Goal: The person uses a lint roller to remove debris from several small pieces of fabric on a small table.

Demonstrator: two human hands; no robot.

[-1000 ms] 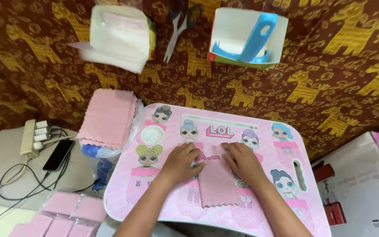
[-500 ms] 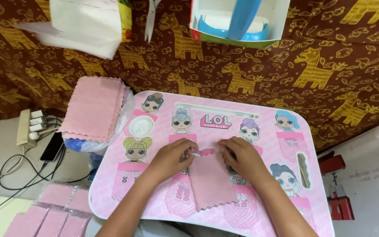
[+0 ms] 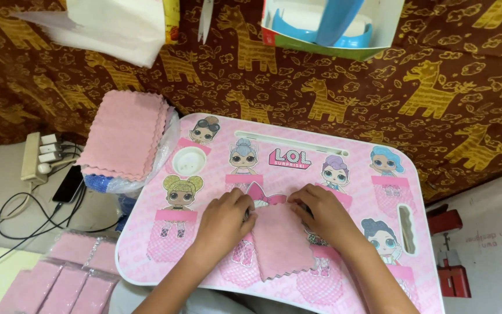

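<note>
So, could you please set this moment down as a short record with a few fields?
surface: pink lap table with cartoon doll pictures
left hand: left hand pressing the left edge of the pink cloth
right hand: right hand on the cloth's upper right corner
beside the table: stack of pink cloths, to its left
lower left: packed pink cloths

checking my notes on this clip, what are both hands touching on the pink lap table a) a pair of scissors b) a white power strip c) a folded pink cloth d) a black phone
c: the left hand and right hand both press on the top edge of the folded pink cloth lying on the pink lap table; the phone and power strip lie off to the left, untouched.
</note>
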